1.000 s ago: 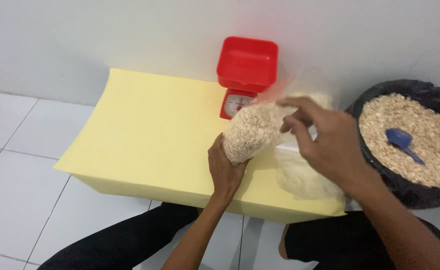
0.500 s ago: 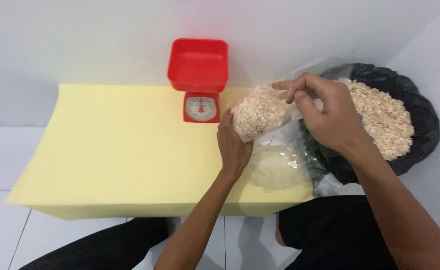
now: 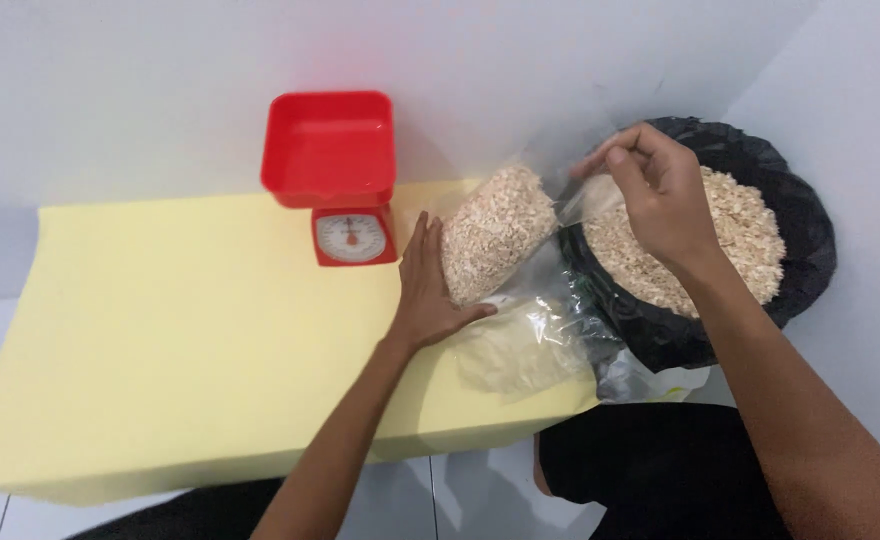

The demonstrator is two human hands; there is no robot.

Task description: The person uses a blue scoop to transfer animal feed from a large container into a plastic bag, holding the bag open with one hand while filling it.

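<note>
I'm bracing the flake-filled bag (image 3: 488, 243) with my flat left hand (image 3: 426, 290), its long axis tilting up-right; my right hand (image 3: 660, 195) fingers are pinching its clear top.

Both forearms are bare from the elbow down, with no sleeve, watch, ring or glove showing on either. The left hand (image 3: 428, 290) and the right hand (image 3: 660, 195) are uncovered, with short, plain nails. At the bottom edge of the view the legs are clad in black cloth (image 3: 650, 470), smooth and unpatterned, and the same dark fabric shows on the other leg.
</note>
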